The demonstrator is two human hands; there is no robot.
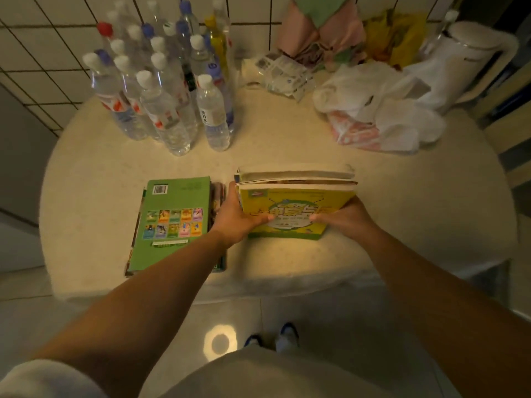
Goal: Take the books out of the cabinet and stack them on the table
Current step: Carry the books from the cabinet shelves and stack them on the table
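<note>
A bundle of books with a yellow-covered book (290,208) in front stands tilted on the round cream table (287,150), page edges up. My left hand (238,216) grips the bundle's left side, thumb across the yellow cover. On its right side my right hand (342,218) holds it, thumb on the cover too. Just left of the bundle a green book (172,219) lies flat, back cover up, on top of a small stack whose edges show beneath and beside it. The cabinet is out of view.
Several clear water bottles (161,81) crowd the table's back left. White and pink plastic bags (376,113) lie at the back right, a white kettle (462,58) behind them. Pink and yellow wrapped bundles (324,33) lean on the tiled wall.
</note>
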